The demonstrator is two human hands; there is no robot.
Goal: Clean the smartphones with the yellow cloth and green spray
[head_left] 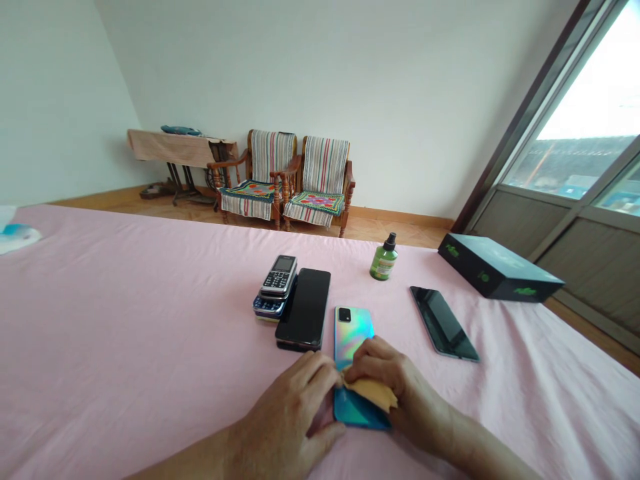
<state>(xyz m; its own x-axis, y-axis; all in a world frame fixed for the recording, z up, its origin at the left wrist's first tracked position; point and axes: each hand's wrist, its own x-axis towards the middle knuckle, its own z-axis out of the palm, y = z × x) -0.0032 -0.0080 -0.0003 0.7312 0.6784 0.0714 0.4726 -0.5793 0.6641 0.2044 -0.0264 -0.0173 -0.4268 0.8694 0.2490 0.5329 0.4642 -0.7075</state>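
Your right hand [383, 367] grasps folded tan cloth [373, 392] against shiny blue-green phone [351, 339], flat on pink sheet [150, 313]; left hand [300, 403] at phone's left edge, grip unclear. Seemingly mid-wipe; next stroke likely needs steady phone.

Pink sheet [150, 320], lightly creased. On it: blue phone [350, 339], back up; left of that, black phone [306, 307], screen up, with keypad phones [279, 277] stacked beside; right, dark phone [444, 323], screen up; green bottle [383, 264], upright; black box [493, 270]; left edge, white-blue item [17, 235], cut off.
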